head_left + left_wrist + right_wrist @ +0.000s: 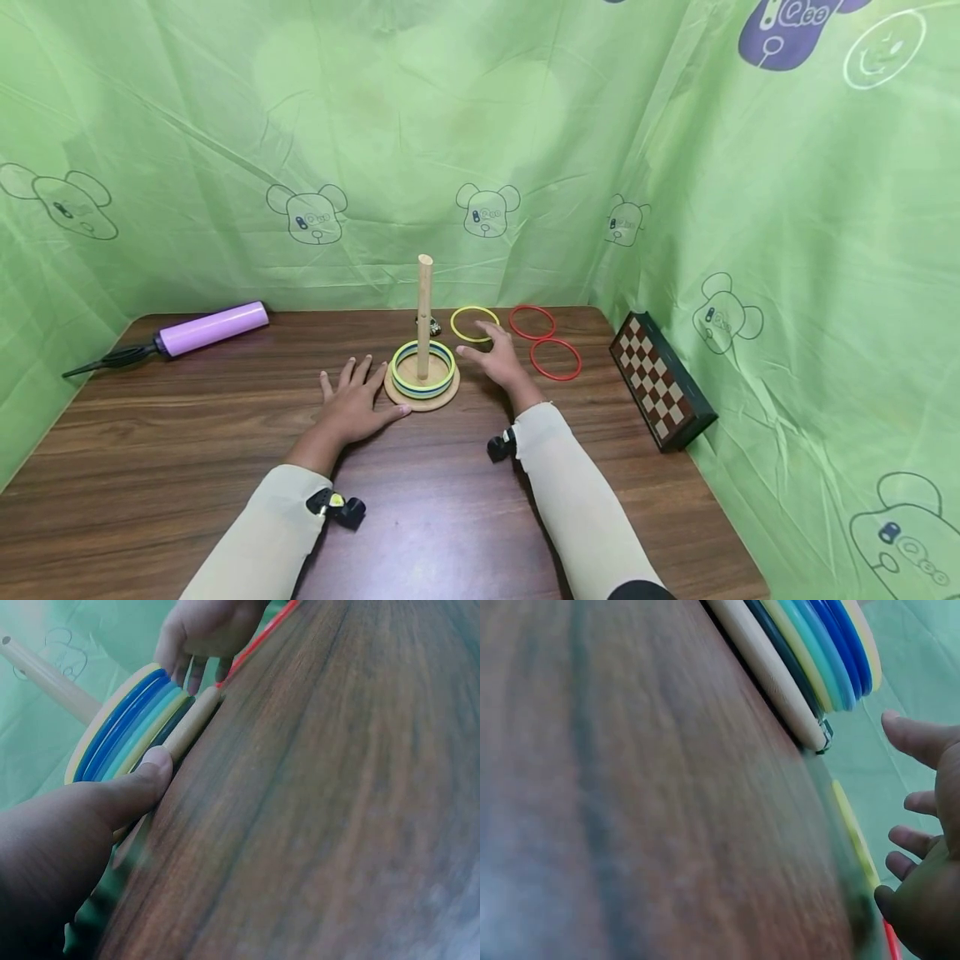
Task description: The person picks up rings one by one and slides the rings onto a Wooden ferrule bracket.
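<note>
A wooden peg (424, 292) rises from a round wooden base (424, 406) at mid-table. Around its foot lies a stack of rings (124, 724) in yellow, blue, turquoise and dark tones. My left hand (354, 410) is spread beside the base, with its thumb (156, 766) resting against the base's edge and the index fingertip close to the rim. My right hand (498, 360) reaches out to the right of the peg, fingers extended and holding nothing. Its fingertips overlap the near edge of a loose yellow ring (474, 307) in the head view.
Right of the yellow ring lie two red rings, one farther back (532, 307) and one nearer (556, 378). A checkered board box (660, 383) stands on its side at the right edge. At the far left lies a purple hand pump (213, 329). A small dark object (434, 327) sits behind the peg.
</note>
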Motion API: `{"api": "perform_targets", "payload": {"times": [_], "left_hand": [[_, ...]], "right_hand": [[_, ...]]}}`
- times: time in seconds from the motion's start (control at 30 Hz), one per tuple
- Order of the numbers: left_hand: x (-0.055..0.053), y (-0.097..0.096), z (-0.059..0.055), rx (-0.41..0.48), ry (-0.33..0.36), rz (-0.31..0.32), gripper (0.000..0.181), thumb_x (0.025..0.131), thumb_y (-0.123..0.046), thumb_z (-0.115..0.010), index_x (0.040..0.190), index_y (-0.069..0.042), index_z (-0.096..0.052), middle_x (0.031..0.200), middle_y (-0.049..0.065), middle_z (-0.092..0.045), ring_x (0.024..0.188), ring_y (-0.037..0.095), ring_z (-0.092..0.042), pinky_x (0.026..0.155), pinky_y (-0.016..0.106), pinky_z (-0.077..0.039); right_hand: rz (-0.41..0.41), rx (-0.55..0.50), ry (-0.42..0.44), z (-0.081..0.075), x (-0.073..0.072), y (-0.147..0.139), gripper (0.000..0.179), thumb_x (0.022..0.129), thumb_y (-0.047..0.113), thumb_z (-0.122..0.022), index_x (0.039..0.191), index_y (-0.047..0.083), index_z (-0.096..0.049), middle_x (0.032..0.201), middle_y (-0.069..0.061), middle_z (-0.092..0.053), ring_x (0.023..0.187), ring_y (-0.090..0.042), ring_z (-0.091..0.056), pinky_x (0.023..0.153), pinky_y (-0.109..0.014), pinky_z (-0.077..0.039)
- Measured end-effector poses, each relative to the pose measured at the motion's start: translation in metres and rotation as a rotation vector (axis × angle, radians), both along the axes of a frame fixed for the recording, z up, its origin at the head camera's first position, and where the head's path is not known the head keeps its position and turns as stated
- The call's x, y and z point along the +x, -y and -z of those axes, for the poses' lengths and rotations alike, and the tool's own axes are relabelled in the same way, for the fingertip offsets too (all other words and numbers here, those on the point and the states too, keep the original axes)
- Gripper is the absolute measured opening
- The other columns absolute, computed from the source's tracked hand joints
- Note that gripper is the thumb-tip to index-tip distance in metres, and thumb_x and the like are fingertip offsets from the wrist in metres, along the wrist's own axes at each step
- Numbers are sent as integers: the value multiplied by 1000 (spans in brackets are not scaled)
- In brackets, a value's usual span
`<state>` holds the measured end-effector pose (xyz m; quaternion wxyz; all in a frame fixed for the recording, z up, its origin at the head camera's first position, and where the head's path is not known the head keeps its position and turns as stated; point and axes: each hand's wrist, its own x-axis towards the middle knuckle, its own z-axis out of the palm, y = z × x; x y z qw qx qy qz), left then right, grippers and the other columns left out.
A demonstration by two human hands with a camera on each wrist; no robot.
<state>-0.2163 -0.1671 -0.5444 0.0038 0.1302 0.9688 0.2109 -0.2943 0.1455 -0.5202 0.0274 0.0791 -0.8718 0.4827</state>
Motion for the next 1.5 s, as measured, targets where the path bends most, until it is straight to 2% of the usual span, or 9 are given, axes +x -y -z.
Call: {"api": "perform_targets", "payload": {"times": [0.23, 0.47, 0.63, 0.8, 1.03, 1.17, 1.5], "left_hand": [[2, 0, -2, 7, 7, 0, 110, 91, -83, -65, 171, -12, -38, 180, 26, -24, 168, 55, -10, 123, 88, 7], [1, 0, -2, 3, 2, 0, 110, 91, -83, -64, 171, -12, -38, 180, 26, -24, 167, 55, -10, 123, 89, 7], [3, 1, -4, 7, 10, 0, 110, 91, -82, -66, 171, -12, -38, 180, 26, -23, 168, 55, -9, 123, 89, 7], [2, 0, -3, 4, 9, 1, 110, 92, -83, -65, 171, -12, -38, 180, 26, -23, 168, 55, -9, 123, 89, 7], [1, 0, -1, 1, 8, -1, 110, 91, -84, -64, 171, -13, -37, 180, 25, -23, 168, 54, -9, 123, 88, 7], [1, -1, -2, 0, 11, 6, 110, 92, -83, -64, 172, -13, -37, 180, 25, -23, 168, 54, -9, 124, 88, 8], [2, -1, -3, -12, -10, 0, 110, 92, -84, -63, 171, -12, -38, 179, 26, -25, 167, 55, -12, 123, 89, 5]], "right_hand": [[36, 84, 17, 6, -6, -1, 85, 95, 42, -85, 165, 10, -49, 176, -16, -40, 167, -37, -27, 136, -56, -27], [57, 140, 31, 6, -13, -1, 87, 95, 43, -84, 166, 11, -47, 178, -17, -32, 167, -41, -24, 135, -64, -24], [56, 184, 32, 4, -19, -1, 85, 95, 41, -84, 165, 8, -48, 177, -18, -33, 167, -41, -20, 136, -65, -18], [69, 271, 25, 3, -25, -2, 82, 97, 40, -83, 164, 8, -49, 176, -17, -34, 168, -38, -20, 136, -66, -14], [99, 363, 8, 9, -38, -6, 80, 98, 44, -82, 163, 10, -52, 176, -17, -35, 170, -37, -17, 133, -70, -13], [116, 413, 18, 8, -41, -7, 81, 97, 49, -81, 163, 11, -52, 175, -17, -36, 170, -38, -17, 131, -69, -16], [105, 553, 41, 4, -53, -7, 86, 98, 61, -76, 165, 14, -50, 177, -16, -33, 171, -39, -15, 132, -71, -16]]}}
